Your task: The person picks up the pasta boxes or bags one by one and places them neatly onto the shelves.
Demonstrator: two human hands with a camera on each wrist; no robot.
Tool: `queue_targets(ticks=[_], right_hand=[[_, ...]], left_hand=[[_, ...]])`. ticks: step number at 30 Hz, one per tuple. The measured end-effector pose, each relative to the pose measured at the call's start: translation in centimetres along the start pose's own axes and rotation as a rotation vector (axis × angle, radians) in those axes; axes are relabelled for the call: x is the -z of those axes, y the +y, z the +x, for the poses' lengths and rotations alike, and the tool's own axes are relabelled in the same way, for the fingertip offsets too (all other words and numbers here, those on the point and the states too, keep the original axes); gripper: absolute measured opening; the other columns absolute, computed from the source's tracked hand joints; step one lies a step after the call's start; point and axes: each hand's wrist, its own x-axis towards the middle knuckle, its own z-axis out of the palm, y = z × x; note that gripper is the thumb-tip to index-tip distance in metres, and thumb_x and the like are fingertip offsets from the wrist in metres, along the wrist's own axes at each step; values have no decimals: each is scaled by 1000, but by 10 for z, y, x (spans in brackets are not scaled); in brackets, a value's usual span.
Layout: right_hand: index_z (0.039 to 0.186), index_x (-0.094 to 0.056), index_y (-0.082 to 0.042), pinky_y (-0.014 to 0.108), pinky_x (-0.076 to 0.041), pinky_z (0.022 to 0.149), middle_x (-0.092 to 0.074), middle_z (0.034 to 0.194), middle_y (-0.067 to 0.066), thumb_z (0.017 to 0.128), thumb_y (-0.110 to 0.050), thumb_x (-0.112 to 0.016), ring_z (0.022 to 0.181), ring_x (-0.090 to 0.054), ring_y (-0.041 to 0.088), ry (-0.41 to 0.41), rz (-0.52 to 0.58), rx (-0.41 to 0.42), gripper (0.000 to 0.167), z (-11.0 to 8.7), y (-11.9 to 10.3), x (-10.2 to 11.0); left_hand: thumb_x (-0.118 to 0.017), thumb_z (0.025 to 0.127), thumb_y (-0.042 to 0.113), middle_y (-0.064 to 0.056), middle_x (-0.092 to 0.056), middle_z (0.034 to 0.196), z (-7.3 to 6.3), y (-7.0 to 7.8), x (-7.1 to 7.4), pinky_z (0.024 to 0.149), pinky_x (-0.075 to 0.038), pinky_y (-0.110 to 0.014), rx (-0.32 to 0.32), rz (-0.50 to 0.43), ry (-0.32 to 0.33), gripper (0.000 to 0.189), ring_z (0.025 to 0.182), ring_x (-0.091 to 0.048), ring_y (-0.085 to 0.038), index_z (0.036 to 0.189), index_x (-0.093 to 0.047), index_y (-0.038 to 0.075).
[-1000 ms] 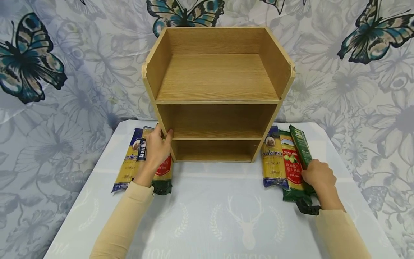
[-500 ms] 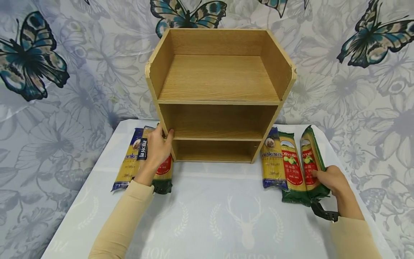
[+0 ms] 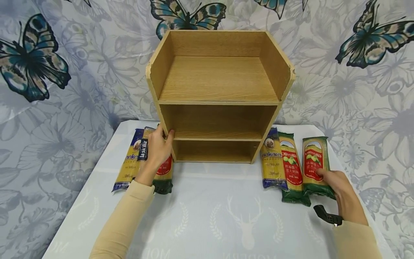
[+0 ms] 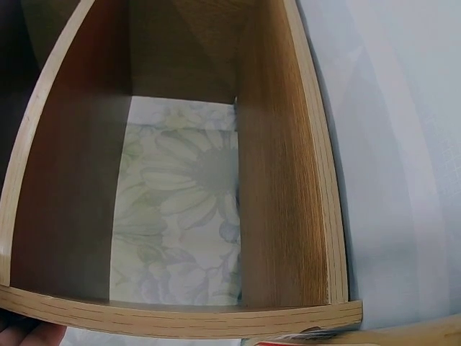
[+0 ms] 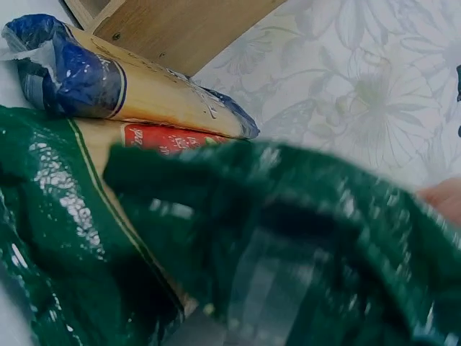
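Observation:
My left hand (image 3: 157, 146) grips the left side of a wooden shelf unit (image 3: 220, 79), its thumb on the front edge. In the left wrist view a bit of that hand's fingers (image 4: 32, 335) shows past the side panel (image 4: 180, 322). At the right, my right hand (image 3: 337, 184) holds a green pasta packet with a red label (image 3: 313, 162) by its lower right side, label up. That packet's green wrapper (image 5: 302, 209) fills much of the right wrist view. Left of it lie a similar green-and-red packet (image 3: 292, 169) and a yellow-and-blue pasta packet (image 3: 273, 163).
Several pasta packets lie left of the shelf unit, among them a yellow-and-blue one (image 3: 129, 163) and one with a red label (image 3: 165, 171) partly behind the left hand. A white patterned cloth (image 3: 200, 216) covers the table. Butterfly-print wallpaper (image 3: 349, 108) stands behind.
The right hand has turned the green packet from its plain green side to label up and drawn it right, apart from its neighbour. The left hand has stayed on the shelf unit.

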Motion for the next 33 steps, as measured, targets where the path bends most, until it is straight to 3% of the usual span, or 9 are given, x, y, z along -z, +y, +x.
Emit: queue_targets(ticks=[6,12,18,21,24,28,33], right_hand=[[141,-34,15,32,-58,70,-66,84,-8,93,-48,-72,75,-68,13,-32,115,67,88,0,6,-7],[143,-30,17,30,-59,69,-66,84,-9,93,-37,-76,75,-68,11,-21,198,124,86,-1,11,-18],[139,-36,6,30,-61,69,-71,87,-8,98,-21,-71,77,-72,13,-99,444,159,61,-8,16,-25],[132,-42,-2,29,-61,68,-73,88,-8,98,-18,-70,77,-72,13,-98,521,181,47,-15,13,-28],[126,-44,-6,29,-61,68,-74,90,-7,98,-14,-70,78,-73,13,-103,596,218,39,-26,7,-29],[113,-58,-11,30,-61,67,-76,93,0,99,-4,-64,79,-75,17,-158,739,299,16,-42,1,-28],[105,-67,-12,32,-61,64,-76,94,7,100,3,-57,78,-76,21,-241,823,416,19,-58,-5,-28]], left_hand=[[-64,100,6,-27,-70,113,1,0,0,76,-59,-54,-7,-5,10,33,98,-71,-40,130,-62,-6],[-64,99,6,-28,-70,114,2,2,0,78,-59,-55,-9,-20,11,32,99,-70,-41,129,-62,-7],[-64,100,6,-28,-69,117,1,2,-1,80,-59,-54,-2,-22,6,33,102,-70,-40,130,-61,-7],[-63,100,6,-28,-70,116,2,2,-1,78,-59,-54,-5,-24,6,33,100,-71,-39,130,-61,-6],[-63,100,7,-27,-70,116,2,1,-1,76,-60,-53,-1,-24,0,33,100,-71,-39,131,-61,-5],[-63,100,8,-27,-70,116,1,1,0,76,-60,-53,4,-24,-3,34,99,-71,-39,132,-61,-5],[-63,100,7,-27,-70,116,0,1,0,77,-60,-53,4,-27,-3,34,101,-71,-39,132,-61,-5]])
